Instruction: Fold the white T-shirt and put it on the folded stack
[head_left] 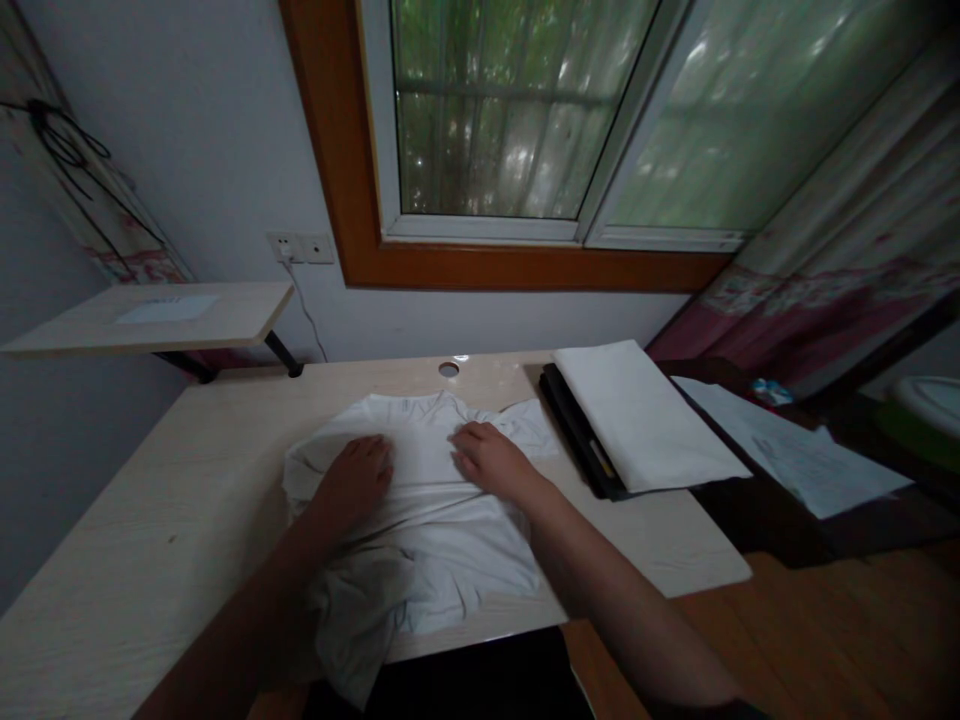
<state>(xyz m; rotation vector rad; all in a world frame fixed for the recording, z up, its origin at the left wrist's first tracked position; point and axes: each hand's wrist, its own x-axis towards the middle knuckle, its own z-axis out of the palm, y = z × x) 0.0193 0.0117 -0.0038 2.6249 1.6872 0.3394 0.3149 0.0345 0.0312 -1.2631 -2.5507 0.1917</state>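
Note:
A white T-shirt (442, 540) lies spread and wrinkled on the pale wooden desk (172, 500), its neckline toward the window. Its lower left part bunches up and hangs over the desk's front edge. My left hand (358, 475) rests on the left upper part of the cloth with fingers stretched out. On the right upper part lies my right hand (487, 455), palm down, its fingers extended and slightly bent. Neither hand grips the fabric. Some of the shirt is hidden beneath my hands and forearms.
A black folder-like stack (581, 435) topped by a white sheet (645, 415) sits at the desk's right. Behind left stands a raised shelf (247, 305) on black legs. A cable hole (448, 370) is near the back edge. Papers (795, 450) lie on a dark surface farther right.

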